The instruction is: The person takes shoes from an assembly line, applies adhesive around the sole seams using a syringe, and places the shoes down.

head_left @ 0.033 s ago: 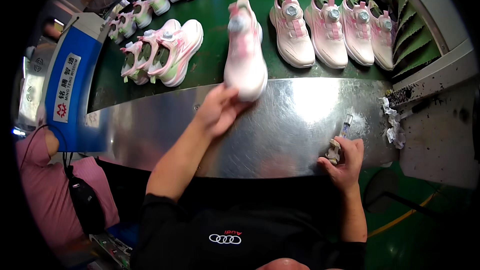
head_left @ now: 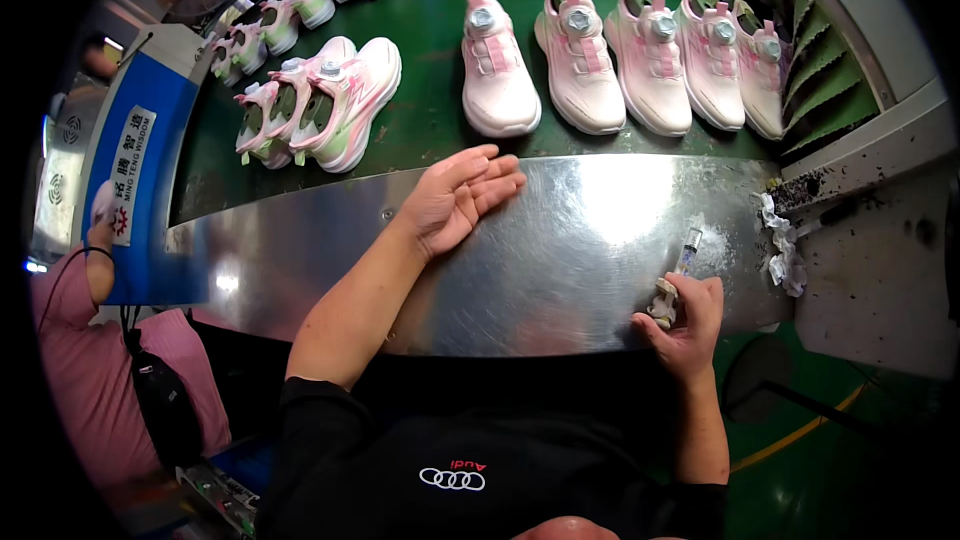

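One round-toed pink shoe [head_left: 502, 90] beyond left hand [head_left: 452, 202], scratched metal ledge [head_left: 540, 290]

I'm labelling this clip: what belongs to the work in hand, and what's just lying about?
Seem part of the work:
shoe beyond the left hand
four shoes to its right
tube and pale wad in the right hand

Seem just lying about:
white scraps at the metal ledge's right end

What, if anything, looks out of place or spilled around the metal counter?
A whitish smear dulls the shiny metal counter beyond the right hand; crumpled white scraps lie at the counter's right end; black blotches stain the adjoining frame.
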`<state>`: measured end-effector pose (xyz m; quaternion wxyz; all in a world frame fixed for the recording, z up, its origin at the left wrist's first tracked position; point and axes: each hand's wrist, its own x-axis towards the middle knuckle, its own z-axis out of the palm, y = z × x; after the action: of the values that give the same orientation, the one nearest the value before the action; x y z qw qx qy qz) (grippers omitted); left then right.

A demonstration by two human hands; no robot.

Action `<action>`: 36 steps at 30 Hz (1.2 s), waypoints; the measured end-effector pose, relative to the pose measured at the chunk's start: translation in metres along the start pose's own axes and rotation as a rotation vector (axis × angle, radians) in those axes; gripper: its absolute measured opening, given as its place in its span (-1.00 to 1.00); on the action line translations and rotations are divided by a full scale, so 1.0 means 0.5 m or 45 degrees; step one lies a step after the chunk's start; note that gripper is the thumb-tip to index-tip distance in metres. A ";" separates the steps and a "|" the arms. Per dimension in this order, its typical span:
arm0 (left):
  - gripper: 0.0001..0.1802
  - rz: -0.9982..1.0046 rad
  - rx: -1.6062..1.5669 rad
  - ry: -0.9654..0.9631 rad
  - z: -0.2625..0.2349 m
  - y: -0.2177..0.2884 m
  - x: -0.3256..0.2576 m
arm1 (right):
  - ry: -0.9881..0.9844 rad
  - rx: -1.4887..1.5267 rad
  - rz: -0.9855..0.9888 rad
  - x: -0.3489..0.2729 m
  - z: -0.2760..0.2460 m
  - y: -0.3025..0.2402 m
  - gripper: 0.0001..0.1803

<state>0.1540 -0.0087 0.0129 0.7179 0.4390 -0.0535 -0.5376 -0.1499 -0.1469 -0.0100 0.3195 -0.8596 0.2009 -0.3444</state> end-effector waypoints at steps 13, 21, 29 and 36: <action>-0.41 0.764 0.861 0.633 -0.271 0.157 -0.072 | 0.041 -0.102 -0.118 0.017 -0.018 0.016 -0.43; -0.39 0.923 0.984 0.651 -0.235 0.196 0.008 | 0.063 -0.104 -0.123 0.004 -0.006 0.013 -0.43; -0.41 0.638 1.257 0.659 -0.254 0.100 -0.249 | 0.060 0.107 0.109 -0.006 -0.027 0.011 -0.42; 0.03 0.646 1.160 0.214 -0.105 -0.026 -0.310 | 0.035 0.491 0.403 -0.046 -0.045 0.006 -0.38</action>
<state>0.1089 0.1481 0.0332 0.5637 0.7214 -0.3286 -0.2319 -0.1823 -0.1453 -0.0100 0.5249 -0.7359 0.2677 -0.3337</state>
